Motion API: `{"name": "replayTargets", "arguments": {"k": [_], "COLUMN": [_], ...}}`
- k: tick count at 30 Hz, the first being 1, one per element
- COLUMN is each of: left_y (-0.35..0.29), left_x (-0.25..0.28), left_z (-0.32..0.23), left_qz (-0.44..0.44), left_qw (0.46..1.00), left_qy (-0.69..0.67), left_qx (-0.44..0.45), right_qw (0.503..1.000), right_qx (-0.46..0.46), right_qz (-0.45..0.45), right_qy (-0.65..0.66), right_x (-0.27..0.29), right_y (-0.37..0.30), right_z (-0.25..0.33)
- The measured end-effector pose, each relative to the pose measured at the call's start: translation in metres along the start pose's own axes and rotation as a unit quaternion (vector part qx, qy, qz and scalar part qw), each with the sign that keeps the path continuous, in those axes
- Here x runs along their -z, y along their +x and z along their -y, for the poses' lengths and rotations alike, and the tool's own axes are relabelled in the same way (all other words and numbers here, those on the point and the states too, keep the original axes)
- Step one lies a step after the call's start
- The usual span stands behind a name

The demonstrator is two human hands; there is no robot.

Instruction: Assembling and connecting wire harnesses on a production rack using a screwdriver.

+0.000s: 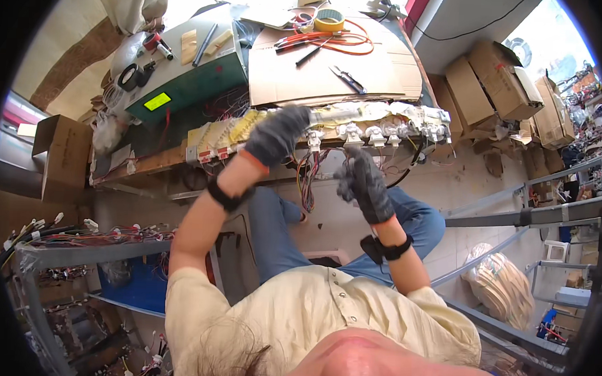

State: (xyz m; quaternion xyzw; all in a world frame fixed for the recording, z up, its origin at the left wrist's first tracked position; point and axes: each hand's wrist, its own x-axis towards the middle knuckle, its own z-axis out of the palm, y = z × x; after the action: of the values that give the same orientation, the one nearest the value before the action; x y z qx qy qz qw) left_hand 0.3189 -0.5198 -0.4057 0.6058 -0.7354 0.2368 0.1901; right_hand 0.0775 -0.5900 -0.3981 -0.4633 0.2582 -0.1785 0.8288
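Note:
My left hand (280,137), in a dark grey work glove with an orange cuff, is over the near edge of the workbench. It covers part of a long strip wrapped in yellowed tape (233,128); motion blur hides its fingers. Lower and to the right, my right hand (365,187) wears a matching glove. Its fingers are curled just below a row of white connector holders (377,136), and whatever they hold is hidden. Between the two hands, a bundle of coloured wires (308,181) hangs from the strip.
Cardboard (333,68) on the bench bears cutting pliers (349,79), an orange cable (365,36) and a yellow tape roll (329,20). A green tester box (191,82) stands left. Metal racks (137,251) with wire harnesses flank me. Cardboard boxes (490,82) sit at the far right.

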Motion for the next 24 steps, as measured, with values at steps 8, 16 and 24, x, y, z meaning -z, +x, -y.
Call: {"name": "replayTargets", "arguments": {"k": [8,16,24], "left_y": [-0.111,-0.111,-0.058], "left_x": [0.054,0.046,0.044], "left_z": [-0.112,-0.119,-0.078], "left_qz": [-0.038,-0.058,-0.148], "left_qw": [0.744,0.723,0.811], "left_qy": [-0.427,-0.507,-0.372], "left_qx": [0.512,0.465,0.427], "right_qw": [0.847,0.826,0.701], "right_qx": [0.277,0.315,0.360], "right_qz": [-0.100,-0.067,-0.041], "right_qy": [-0.443,-0.462,-0.615], "right_x": [-0.066,-0.067,-0.058], "right_y": [0.092,0.115,0.099], "right_z": [0.000,-0.016,-0.017]}}
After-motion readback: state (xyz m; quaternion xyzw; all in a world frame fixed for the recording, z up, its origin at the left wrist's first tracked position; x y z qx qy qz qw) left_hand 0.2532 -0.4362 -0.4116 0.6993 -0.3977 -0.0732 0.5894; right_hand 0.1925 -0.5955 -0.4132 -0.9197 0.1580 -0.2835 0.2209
